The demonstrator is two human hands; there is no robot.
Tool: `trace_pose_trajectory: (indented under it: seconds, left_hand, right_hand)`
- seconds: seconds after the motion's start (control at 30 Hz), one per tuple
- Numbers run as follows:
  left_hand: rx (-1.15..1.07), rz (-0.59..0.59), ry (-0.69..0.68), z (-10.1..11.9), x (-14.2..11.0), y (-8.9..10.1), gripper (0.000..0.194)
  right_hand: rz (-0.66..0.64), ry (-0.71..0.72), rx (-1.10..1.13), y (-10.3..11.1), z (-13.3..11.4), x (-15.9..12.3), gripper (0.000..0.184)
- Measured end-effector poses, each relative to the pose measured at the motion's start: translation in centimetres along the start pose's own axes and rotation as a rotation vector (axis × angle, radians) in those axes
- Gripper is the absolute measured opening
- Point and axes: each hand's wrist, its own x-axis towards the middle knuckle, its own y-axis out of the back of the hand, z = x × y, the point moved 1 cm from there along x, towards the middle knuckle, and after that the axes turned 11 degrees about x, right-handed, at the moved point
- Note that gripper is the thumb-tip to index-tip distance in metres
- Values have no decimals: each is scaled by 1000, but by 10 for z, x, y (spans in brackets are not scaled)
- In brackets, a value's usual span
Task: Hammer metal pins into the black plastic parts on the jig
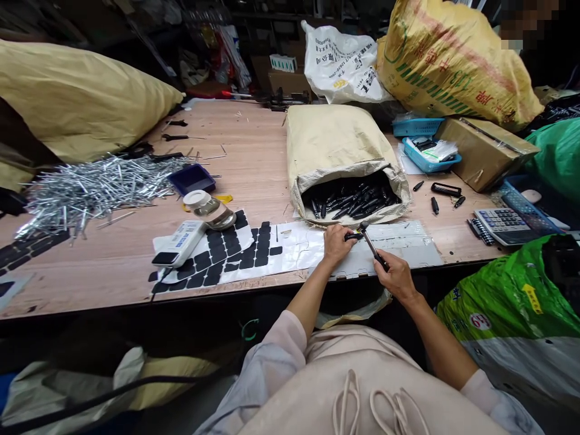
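A: Largest first?

B: Tabletop (254,142). Wide bare wood between the rod pile (113,184) on the left and the open sack (338,139). Front edge runs just below the work.

A: Bulk around it?

B: Yellow sack (90,96) far left, cut off by the view. Green bag (502,290) lower right, also cut off. Open sack: mouth faces the person, full of black pieces (357,202); the deeper ones hidden in shadow.

A: Room at the work?

B: Tight behind, sack mouth just beyond the hands. Grey board (408,241) beneath, bare on its right part. Calculator (505,226) farther right, near the front edge. Jar (211,209) well left.

A: Hands?

B: Left hand (335,244): fingers pinching a dark part (353,236) over the board, below the sack mouth; its near end covered by them. Right hand (396,277): fingers wrapped round the hammer (371,244) by its black grip, at the front edge, shaft slanting up and left.

A: Smallest?

B: Hammer head, right by the dark part. Too small to tell whether they touch.
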Motion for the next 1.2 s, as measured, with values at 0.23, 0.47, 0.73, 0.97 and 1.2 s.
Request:
trace_pose_trajectory:
  seconds: [0.23, 0.47, 0.73, 0.97, 1.2]
  left_hand:
    - [-2, 1, 11, 2, -1, 2, 14]
    - [6, 1, -13, 2, -2, 2, 14]
    - [20, 22, -63, -3, -1, -1, 13]
    - [-45, 177, -325, 8, -60, 28, 19]
    - [107, 75, -532, -8, -155, 20, 26]
  right_hand:
    - [-38, 46, 7, -8, 0, -2, 33]
    - [16, -164, 237, 0, 17, 25, 36]
    - [134, -435, 667, -5, 46, 50, 42]
    - [111, -428, 676, -5, 45, 49, 41]
    - [95, -420, 651, -6, 43, 48, 41]
